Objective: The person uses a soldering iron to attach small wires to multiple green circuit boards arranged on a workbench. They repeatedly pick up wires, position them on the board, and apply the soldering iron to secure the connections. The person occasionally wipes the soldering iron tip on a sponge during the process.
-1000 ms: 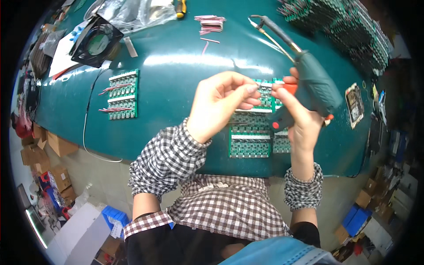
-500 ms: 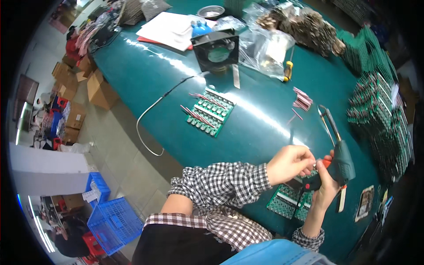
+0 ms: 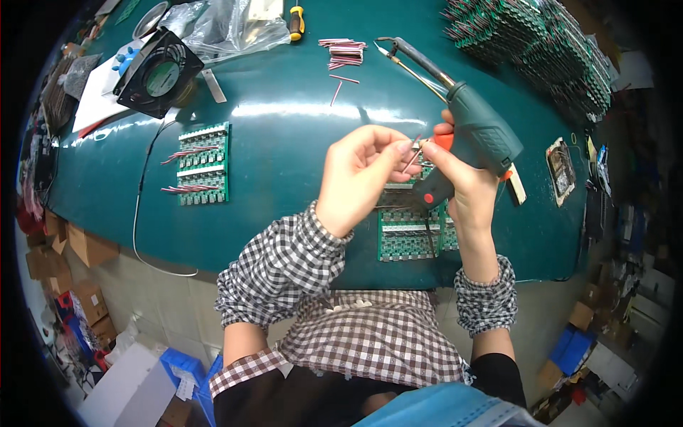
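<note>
My right hand (image 3: 471,186) is closed round a dark green soldering gun (image 3: 485,132) with an orange trigger, its tip pointing away from me to the far left. Close beside it, my left hand (image 3: 361,174) pinches a short, thin dark-red wire (image 3: 410,161). The right thumb and fingertips reach the wire's upper end; whether they grip it too is hard to see. Below both hands lie green circuit boards (image 3: 409,238) with white strips, partly hidden by the hands and gun. A small pile of short red and white wires (image 3: 344,53) rests farther off.
Another green circuit board (image 3: 203,171) with wires lies left, near a black fan (image 3: 160,75) and a white cable (image 3: 139,206). A yellow-black screwdriver (image 3: 297,23) and plastic bags (image 3: 231,28) are at the back. Stacked boards (image 3: 537,53) stand far right; a worn small tray (image 3: 560,171) lies right.
My view has turned, so the table now appears straighter and the hands sit nearer the middle. The wire between my left fingertips now shows clearly; the soldering gun stays in my right hand.
</note>
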{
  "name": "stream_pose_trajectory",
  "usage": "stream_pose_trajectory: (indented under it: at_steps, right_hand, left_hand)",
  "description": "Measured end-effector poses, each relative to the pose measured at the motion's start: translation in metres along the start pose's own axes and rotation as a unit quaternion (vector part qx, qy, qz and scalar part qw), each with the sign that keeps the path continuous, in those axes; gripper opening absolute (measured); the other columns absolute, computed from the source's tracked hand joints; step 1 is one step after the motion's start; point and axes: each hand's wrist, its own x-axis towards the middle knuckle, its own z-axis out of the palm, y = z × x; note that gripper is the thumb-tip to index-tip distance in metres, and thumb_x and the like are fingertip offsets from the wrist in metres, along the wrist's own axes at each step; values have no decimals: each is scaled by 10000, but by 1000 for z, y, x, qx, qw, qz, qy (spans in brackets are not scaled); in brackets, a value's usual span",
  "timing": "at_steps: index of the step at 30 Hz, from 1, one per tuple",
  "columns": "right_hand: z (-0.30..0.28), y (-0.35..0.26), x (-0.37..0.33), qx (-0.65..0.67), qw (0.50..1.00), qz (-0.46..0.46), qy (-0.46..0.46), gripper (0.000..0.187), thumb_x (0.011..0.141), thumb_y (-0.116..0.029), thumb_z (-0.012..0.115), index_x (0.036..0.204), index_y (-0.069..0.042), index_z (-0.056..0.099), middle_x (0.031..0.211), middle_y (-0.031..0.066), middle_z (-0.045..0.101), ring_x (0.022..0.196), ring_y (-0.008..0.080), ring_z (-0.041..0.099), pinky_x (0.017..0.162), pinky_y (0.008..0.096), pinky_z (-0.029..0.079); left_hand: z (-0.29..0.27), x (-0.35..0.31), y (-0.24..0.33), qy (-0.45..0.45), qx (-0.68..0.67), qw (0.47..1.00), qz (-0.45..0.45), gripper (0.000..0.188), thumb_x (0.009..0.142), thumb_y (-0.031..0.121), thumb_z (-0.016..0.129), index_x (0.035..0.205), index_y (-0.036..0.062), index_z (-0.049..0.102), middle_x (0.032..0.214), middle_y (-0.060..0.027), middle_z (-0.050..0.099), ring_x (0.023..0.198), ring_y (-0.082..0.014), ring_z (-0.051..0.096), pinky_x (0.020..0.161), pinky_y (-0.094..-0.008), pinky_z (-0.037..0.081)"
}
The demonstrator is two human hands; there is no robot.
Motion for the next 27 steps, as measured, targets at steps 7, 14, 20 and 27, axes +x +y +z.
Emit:
stream_pose_trajectory:
  at_steps: [7,14,20,27]
  right_hand:
    - [-1,-6,0,85,996,19,15,491,744,68,719,1209,29,567,1107,113,604,933,161,624,772,298,566]
    - [-30,-5,-14,95,995,-12,27,483,747,75,728,1199,28,564,1051,110,613,898,179,646,769,298,556]
    - [-54,-9,-26,110,994,-19,-5,456,775,50,718,1197,30,546,1030,113,607,876,195,667,763,312,557]
    - [-71,-10,-48,57,998,1,36,452,772,59,693,1197,36,541,1021,112,588,864,198,647,775,316,542]
  left_hand:
    - [-46,50,3,155,418,866,224,120,887,47,636,987,-18,655,922,-88,683,862,-169,673,759,-273,526]
    - [19,-6,21,-122,-4,986,-117,183,952,152,603,1039,-5,641,970,-70,665,837,-142,666,746,-261,533]
    - [39,-14,6,-174,-61,966,-183,203,923,184,657,1028,12,638,918,-64,671,773,-95,653,689,-214,539]
    - [56,-25,-12,-138,69,984,-94,132,894,68,673,985,-24,647,910,-63,670,727,-96,650,663,-217,547]
